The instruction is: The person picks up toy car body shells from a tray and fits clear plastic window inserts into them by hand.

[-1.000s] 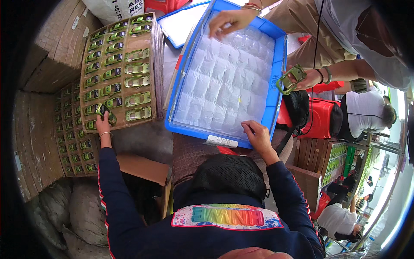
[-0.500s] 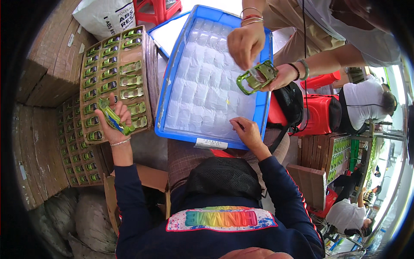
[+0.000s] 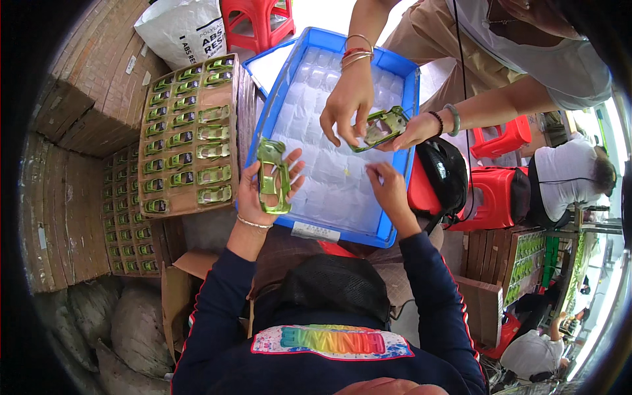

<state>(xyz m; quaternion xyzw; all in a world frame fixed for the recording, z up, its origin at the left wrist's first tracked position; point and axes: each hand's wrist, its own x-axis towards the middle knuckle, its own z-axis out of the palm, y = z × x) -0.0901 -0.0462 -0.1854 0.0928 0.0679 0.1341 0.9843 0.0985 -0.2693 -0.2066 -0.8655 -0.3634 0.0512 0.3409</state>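
Observation:
My left hand (image 3: 253, 195) holds a shiny green toy car body shell (image 3: 270, 176) over the near left edge of a blue plastic tray (image 3: 260, 125). The shell has open gaps and lies along the palm, with the thumb beside it and the fingers partly spread. Over the tray's near right part, my right hand (image 3: 393, 194) has thumb and fingers drawn together; whatever they pinch, if anything, is too small to make out. Rows of white, translucent padded pockets (image 3: 313, 135) line the tray. Across it, a co-worker's hands handle another green car shell (image 3: 385, 127).
To the left, a cardboard tray (image 3: 191, 205) carries rows of green car shells, beside stacked cartons (image 3: 72, 217). A white printed sack (image 3: 181, 33) and red stool (image 3: 258, 25) stand farther back. At right are a black bag (image 3: 447, 172) and other people working.
My left hand has brought the green shell from the cardboard tray rightward to the blue tray's edge, turning it. My right hand has risen slightly. The co-worker's free hand moved down beside their shell.

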